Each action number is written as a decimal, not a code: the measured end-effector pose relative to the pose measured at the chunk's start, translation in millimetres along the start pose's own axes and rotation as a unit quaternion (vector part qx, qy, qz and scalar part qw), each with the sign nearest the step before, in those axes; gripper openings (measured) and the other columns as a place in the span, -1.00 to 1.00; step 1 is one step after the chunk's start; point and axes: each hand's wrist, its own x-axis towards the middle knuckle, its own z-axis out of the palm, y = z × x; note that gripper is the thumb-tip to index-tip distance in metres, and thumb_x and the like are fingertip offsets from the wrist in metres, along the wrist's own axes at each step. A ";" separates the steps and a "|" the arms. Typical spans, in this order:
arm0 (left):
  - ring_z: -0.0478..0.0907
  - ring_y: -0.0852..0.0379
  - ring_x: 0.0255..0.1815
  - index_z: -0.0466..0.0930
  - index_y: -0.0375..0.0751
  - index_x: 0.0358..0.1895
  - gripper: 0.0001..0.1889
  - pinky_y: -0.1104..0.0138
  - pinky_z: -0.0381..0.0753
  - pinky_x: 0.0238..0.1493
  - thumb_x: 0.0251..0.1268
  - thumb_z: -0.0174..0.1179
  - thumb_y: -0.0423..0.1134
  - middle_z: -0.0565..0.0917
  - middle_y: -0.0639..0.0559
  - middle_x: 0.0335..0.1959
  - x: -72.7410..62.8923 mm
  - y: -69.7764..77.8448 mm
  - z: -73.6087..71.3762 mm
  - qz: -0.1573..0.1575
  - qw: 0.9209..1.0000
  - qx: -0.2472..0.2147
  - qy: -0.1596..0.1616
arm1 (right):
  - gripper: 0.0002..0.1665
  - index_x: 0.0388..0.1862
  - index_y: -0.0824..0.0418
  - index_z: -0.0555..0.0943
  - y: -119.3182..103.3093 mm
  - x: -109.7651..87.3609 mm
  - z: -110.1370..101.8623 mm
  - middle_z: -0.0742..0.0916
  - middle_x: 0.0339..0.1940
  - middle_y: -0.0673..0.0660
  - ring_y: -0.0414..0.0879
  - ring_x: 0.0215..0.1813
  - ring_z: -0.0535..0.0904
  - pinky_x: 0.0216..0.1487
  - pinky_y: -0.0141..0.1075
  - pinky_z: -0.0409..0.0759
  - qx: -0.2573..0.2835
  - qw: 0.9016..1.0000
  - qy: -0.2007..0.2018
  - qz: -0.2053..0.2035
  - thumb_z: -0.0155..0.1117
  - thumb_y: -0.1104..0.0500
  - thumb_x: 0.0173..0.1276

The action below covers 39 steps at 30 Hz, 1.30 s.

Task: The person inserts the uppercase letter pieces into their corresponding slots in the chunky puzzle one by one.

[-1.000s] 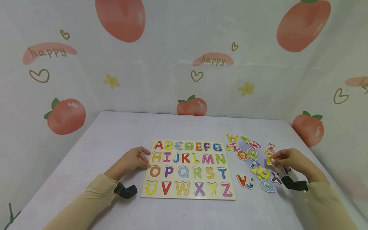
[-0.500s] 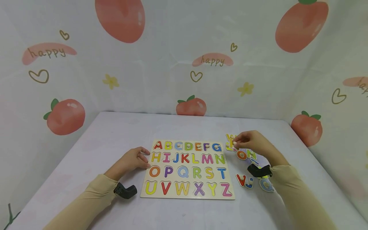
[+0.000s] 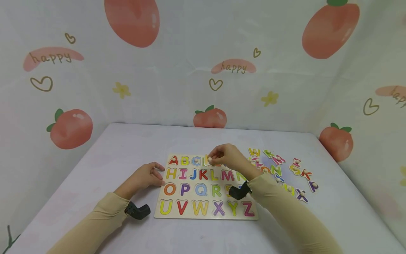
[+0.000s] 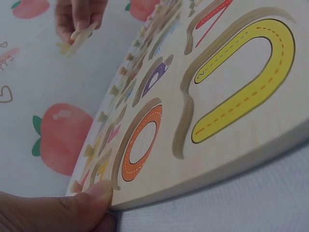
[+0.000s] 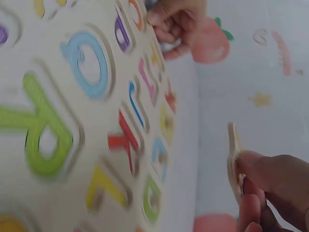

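A wooden alphabet puzzle board [image 3: 210, 211] lies on the table. My left hand [image 3: 142, 176] is at its left side; in the left wrist view the thumb [image 4: 91, 198] touches the board's edge. Above the board's top row, my right hand [image 3: 229, 157] pinches a yellow letter piece [image 3: 206, 159] by its small knob. Edge-on in the right wrist view, the letter piece [image 5: 233, 164] shows only as thin wood, raised off the board. Knobbed letters such as the A [image 3: 173, 160] and B [image 3: 185, 161] sit in the top row; the right hand covers part of that row.
Several loose letter pieces lie right of the board, among them a W [image 3: 254, 152], a red K [image 3: 306, 174], a purple P [image 3: 313, 186] and an X [image 3: 302, 195]. A printed cloth backdrop [image 3: 177, 88] stands behind the white table [image 3: 133, 233].
My right hand has moved left with the yellow letter piece, from the loose pieces, past the W, to over the board's top row. The left hand stays at the board's left edge.
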 end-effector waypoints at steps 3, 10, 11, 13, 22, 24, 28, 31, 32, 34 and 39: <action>0.52 0.10 -0.37 0.47 -0.32 0.10 -0.44 0.30 0.45 -0.26 -0.02 0.45 -0.31 0.65 -0.02 -0.39 0.4 -0.9 -0.2 0.000 1.000 -0.002 -0.002 | -0.87 -0.29 0.14 0.71 -12.7 10.7 22.3 0.69 -0.42 -0.02 -0.18 -0.37 0.54 -0.28 -0.37 0.51 0.003 1.000 -0.005 0.008 0.43 0.14 0.21; 0.52 0.11 -0.37 0.47 -0.32 0.10 -0.43 0.30 0.46 -0.25 -0.04 0.46 -0.31 0.65 -0.01 -0.39 1.0 -1.6 -0.5 0.004 1.000 -0.012 -0.005 | -0.90 -0.32 0.13 0.71 -33.0 24.8 68.9 0.68 -0.47 -0.03 -0.21 -0.42 0.52 -0.35 -0.41 0.48 0.023 0.999 -0.025 0.018 0.45 0.17 0.18; 0.53 0.11 -0.37 0.47 -0.32 0.10 -0.43 0.30 0.46 -0.25 -0.04 0.46 -0.31 0.65 -0.01 -0.39 0.8 -1.0 -0.7 0.005 1.000 -0.014 -0.006 | -0.91 -0.33 0.13 0.71 -34.4 26.3 74.4 0.68 -0.48 -0.03 -0.22 -0.43 0.51 -0.36 -0.42 0.47 0.024 0.999 -0.028 0.020 0.45 0.18 0.18; 0.53 0.12 -0.37 0.47 -0.33 0.10 -0.43 0.31 0.45 -0.27 -0.04 0.46 -0.31 0.66 -0.01 -0.39 0.8 -0.5 -1.0 0.005 1.000 -0.015 -0.009 | -0.92 -0.34 0.12 0.71 -36.9 28.7 83.9 0.68 -0.48 -0.05 -0.24 -0.44 0.50 -0.39 -0.44 0.46 0.025 0.999 -0.031 0.023 0.44 0.19 0.18; 0.55 0.13 -0.37 0.46 -0.36 0.09 -0.41 0.33 0.45 -0.27 -0.05 0.47 -0.28 0.67 -0.03 -0.38 1.0 -0.8 -4.6 0.017 0.999 -0.015 -0.023 | -0.92 -0.34 0.18 0.69 -43.1 40.3 110.7 0.65 -0.52 -0.05 -0.29 -0.49 0.48 -0.45 -0.48 0.43 0.051 0.998 -0.037 0.010 0.43 0.25 0.18; 0.55 0.13 -0.37 0.45 -0.37 0.09 -0.41 0.33 0.45 -0.27 -0.05 0.47 -0.27 0.67 -0.04 -0.38 0.6 -1.0 -5.0 0.021 0.999 -0.015 -0.026 | -0.93 -0.35 0.19 0.69 -45.7 41.7 113.5 0.64 -0.53 -0.05 -0.29 -0.49 0.49 -0.45 -0.49 0.43 0.059 0.997 -0.041 0.008 0.43 0.27 0.17; 0.56 0.14 -0.37 0.46 -0.38 0.09 -0.41 0.32 0.46 -0.26 -0.06 0.48 -0.30 0.68 -0.04 -0.39 0.8 -1.5 -4.3 0.021 0.999 -0.023 -0.020 | -0.93 -0.34 0.19 0.69 -49.8 43.7 117.1 0.63 -0.53 -0.06 -0.29 -0.51 0.46 -0.47 -0.49 0.42 0.057 0.998 -0.040 0.012 0.42 0.27 0.18; 0.56 0.14 -0.38 0.46 -0.38 0.09 -0.41 0.32 0.47 -0.28 -0.06 0.48 -0.32 0.68 -0.02 -0.40 0.3 -1.4 -2.9 0.022 0.999 -0.021 -0.016 | -0.92 -0.33 0.20 0.69 -51.1 45.0 118.8 0.63 -0.53 -0.06 -0.29 -0.53 0.45 -0.49 -0.48 0.42 0.056 0.998 -0.040 0.015 0.42 0.28 0.18; 0.56 0.15 -0.39 0.46 -0.38 0.09 -0.41 0.32 0.47 -0.29 -0.06 0.48 -0.33 0.67 -0.02 -0.40 0.3 -1.5 -2.9 0.024 0.999 -0.019 -0.015 | -0.92 -0.32 0.20 0.69 -51.4 45.3 119.2 0.63 -0.53 -0.06 -0.29 -0.54 0.45 -0.50 -0.48 0.43 0.056 0.997 -0.042 0.016 0.42 0.29 0.18; 0.55 0.15 -0.39 0.46 -0.38 0.09 -0.41 0.32 0.47 -0.29 -0.06 0.47 -0.33 0.67 -0.02 -0.40 0.2 -1.3 -2.6 0.026 0.999 -0.014 -0.014 | -0.91 -0.31 0.22 0.69 -52.1 45.6 119.7 0.63 -0.53 -0.05 -0.28 -0.55 0.45 -0.50 -0.48 0.43 0.059 0.997 -0.045 0.017 0.41 0.29 0.19; 0.55 0.14 -0.39 0.46 -0.37 0.10 -0.42 0.32 0.46 -0.29 -0.04 0.46 -0.33 0.67 -0.02 -0.40 1.9 -1.4 -3.1 0.024 1.000 -0.012 -0.014 | -0.92 -0.32 0.23 0.68 -53.4 46.6 119.2 0.62 -0.54 -0.05 -0.28 -0.55 0.44 -0.51 -0.48 0.42 0.051 0.997 -0.051 0.015 0.40 0.28 0.20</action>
